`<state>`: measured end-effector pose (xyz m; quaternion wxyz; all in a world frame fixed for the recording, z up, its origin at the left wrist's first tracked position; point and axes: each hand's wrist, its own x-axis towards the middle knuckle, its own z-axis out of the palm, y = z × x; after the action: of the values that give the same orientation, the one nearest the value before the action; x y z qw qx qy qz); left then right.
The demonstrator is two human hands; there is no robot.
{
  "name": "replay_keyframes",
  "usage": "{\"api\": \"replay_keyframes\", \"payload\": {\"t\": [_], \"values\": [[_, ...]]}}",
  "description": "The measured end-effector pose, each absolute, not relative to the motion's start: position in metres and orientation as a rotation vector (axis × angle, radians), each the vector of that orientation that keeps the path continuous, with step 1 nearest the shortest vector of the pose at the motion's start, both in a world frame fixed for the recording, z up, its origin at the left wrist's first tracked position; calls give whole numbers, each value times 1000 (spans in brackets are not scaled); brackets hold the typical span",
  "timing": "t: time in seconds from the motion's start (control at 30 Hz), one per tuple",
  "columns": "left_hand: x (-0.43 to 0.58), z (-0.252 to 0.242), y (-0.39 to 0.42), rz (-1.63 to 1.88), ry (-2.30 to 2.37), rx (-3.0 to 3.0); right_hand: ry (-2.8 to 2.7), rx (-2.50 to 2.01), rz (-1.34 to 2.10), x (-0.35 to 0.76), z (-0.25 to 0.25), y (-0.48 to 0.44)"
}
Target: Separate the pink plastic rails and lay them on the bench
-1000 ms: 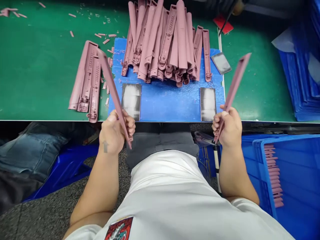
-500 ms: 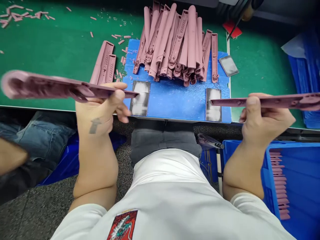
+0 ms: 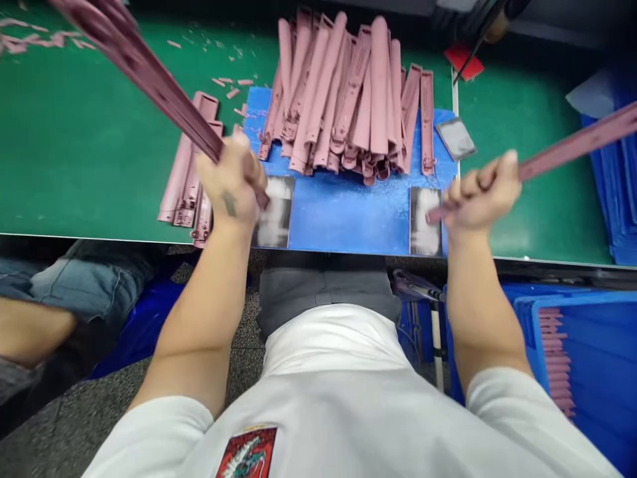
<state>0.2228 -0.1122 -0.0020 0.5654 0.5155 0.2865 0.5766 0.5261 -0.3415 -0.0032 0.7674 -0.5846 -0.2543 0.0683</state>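
My left hand [image 3: 233, 176] is closed round a long pink plastic strip [image 3: 154, 83], which slants up to the far left. Its short lower end is over a dark pad with white dust [image 3: 279, 212]; whether they touch I cannot tell. In my right hand [image 3: 480, 194] is a similar pink plastic strip [image 3: 580, 143], its outer end rising to the right. The lower end of that strip is over the second dusty pad [image 3: 426, 232], contact unclear. Beyond both hands, a heap of pink plastic parts [image 3: 343, 93] lies on a blue sheet [image 3: 348, 216]. Motion blurs both hands somewhat.
Several pink parts [image 3: 182, 172] lie left of the blue sheet on the green table [image 3: 99, 153]. A grey pad [image 3: 456, 138] sits at the sheet's right edge. Below right stands a blue bin [image 3: 597, 345] with pink parts inside. Another person's leg [image 3: 94, 279] is at left.
Both strips have gone from nearly level to slanted, their outer ends now raised. My left hand has shifted slightly right, and my right hand has moved left and turned.
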Motion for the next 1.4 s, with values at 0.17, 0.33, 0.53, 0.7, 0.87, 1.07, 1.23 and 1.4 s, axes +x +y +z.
{"api": "replay_keyframes", "payload": {"t": [0.17,0.33,0.53,0.7,0.87,1.07,1.23,1.4], "values": [[228,5,-114,1373,638,1200,-645,-1175,203,534,-10,-329],[238,0,-111,1453,616,1207,-629,-1241,146,533,-13,-330],[234,17,-119,1178,855,1211,-594,-1375,323,524,-5,-346],[247,26,-94,917,1063,1108,-393,-1480,516,562,-12,-314],[259,19,-73,874,1098,1052,-171,-1499,552,562,2,-283],[268,18,-70,825,1093,1052,-158,-1521,585,555,7,-282],[263,19,-71,809,1122,1040,-219,-1516,602,564,0,-287],[262,12,-64,896,1028,1025,-260,-1513,551,565,-5,-283]]}}
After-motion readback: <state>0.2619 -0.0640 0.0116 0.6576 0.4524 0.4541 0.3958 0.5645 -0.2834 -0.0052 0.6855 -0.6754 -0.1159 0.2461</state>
